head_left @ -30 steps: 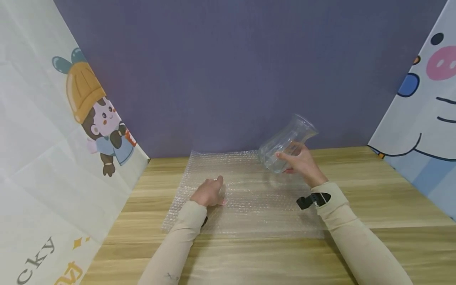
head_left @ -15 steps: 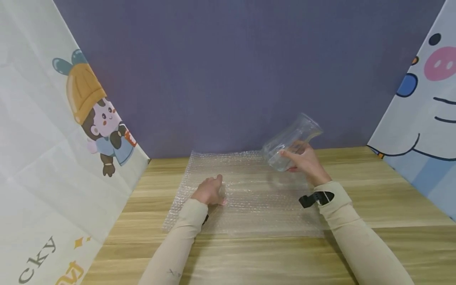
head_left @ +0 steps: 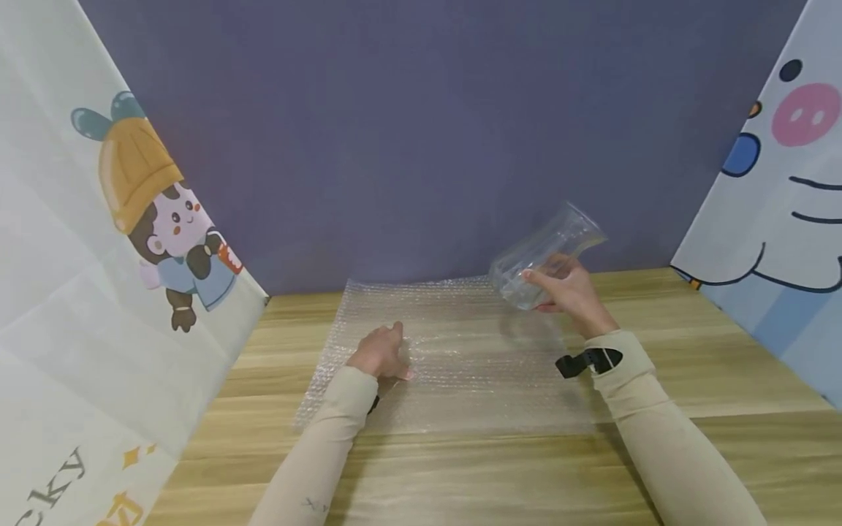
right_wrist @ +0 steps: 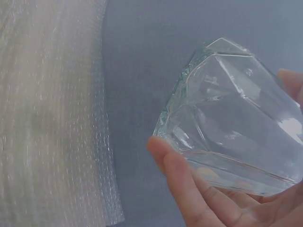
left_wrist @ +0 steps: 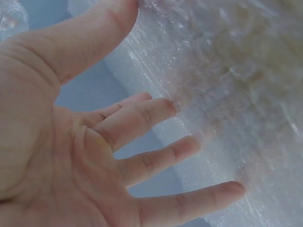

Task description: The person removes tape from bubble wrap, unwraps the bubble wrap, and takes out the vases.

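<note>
A clear glass vase (head_left: 526, 272) with a flared mouth and a faceted base is held tilted by my right hand (head_left: 569, 291), its mouth up and to the right. In the right wrist view the thumb and fingers grip the vase (right_wrist: 227, 109) from both sides, near its thick base. Under both hands a sheet of bubble wrap (head_left: 473, 365) lies flat on the table. My left hand (head_left: 381, 354) rests on the left part of the sheet. The left wrist view shows its fingers (left_wrist: 161, 156) spread, with the tips touching the bubble wrap (left_wrist: 246, 94).
The wooden table (head_left: 493, 478) ends at a dark purple-blue back wall (head_left: 408, 131). White panels with cartoon prints stand on the left (head_left: 59, 292) and on the right (head_left: 789, 292).
My right hand has lifted the vase slightly and moved it a little to the right, off the bubble wrap's far right part. The left hand has stayed nearly still on the sheet.
</note>
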`<state>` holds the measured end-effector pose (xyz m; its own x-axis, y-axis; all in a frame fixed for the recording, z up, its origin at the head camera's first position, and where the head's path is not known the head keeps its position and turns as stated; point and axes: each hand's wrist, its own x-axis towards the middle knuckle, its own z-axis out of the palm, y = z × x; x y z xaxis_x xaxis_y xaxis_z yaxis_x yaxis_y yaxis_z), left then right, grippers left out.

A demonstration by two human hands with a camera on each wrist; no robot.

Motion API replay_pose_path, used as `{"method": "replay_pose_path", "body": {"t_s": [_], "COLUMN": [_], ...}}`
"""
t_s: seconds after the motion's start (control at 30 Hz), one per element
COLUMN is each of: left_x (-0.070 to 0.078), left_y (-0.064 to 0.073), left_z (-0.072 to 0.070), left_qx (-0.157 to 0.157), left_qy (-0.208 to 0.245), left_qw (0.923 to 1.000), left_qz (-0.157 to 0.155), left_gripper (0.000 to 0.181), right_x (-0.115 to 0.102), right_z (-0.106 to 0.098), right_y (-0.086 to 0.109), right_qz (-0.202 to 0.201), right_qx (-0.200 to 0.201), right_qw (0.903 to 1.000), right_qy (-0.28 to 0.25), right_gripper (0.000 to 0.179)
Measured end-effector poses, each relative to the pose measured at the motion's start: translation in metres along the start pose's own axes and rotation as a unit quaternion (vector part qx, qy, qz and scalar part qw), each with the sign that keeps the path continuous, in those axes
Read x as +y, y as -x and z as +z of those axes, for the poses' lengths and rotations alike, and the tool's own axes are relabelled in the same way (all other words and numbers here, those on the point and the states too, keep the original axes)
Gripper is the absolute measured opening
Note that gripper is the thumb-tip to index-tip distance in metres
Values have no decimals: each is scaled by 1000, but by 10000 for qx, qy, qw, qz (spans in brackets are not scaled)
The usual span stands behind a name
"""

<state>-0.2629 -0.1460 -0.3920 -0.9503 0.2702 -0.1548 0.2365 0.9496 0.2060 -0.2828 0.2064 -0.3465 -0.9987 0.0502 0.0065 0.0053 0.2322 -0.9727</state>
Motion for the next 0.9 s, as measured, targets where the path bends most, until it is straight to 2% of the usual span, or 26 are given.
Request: {"method": "replay_pose_path", "body": {"t_s": [0.33,0.67,0.9], "left_x": [-1,-1,-1], "left_y": [1,6,9], "left_z": [0,0,1], "left_qx": [22,25,99], "left_qy": [-13,102,130], "left_qw": [10000,9999,9999], "left_qz": [-11,-90,-10], "left_gripper": [101,102,95], "right_x": [6,9,11], "right_z": [-13,-21,-24], "right_y": [-3,-6,-6], "right_qz": [-110,-73,2], "right_qx": [159,359,358], "right_qw": [9998,9993,9989], "right_qy": [-19,-106,-302], "right_gripper": [104,101,103]}}
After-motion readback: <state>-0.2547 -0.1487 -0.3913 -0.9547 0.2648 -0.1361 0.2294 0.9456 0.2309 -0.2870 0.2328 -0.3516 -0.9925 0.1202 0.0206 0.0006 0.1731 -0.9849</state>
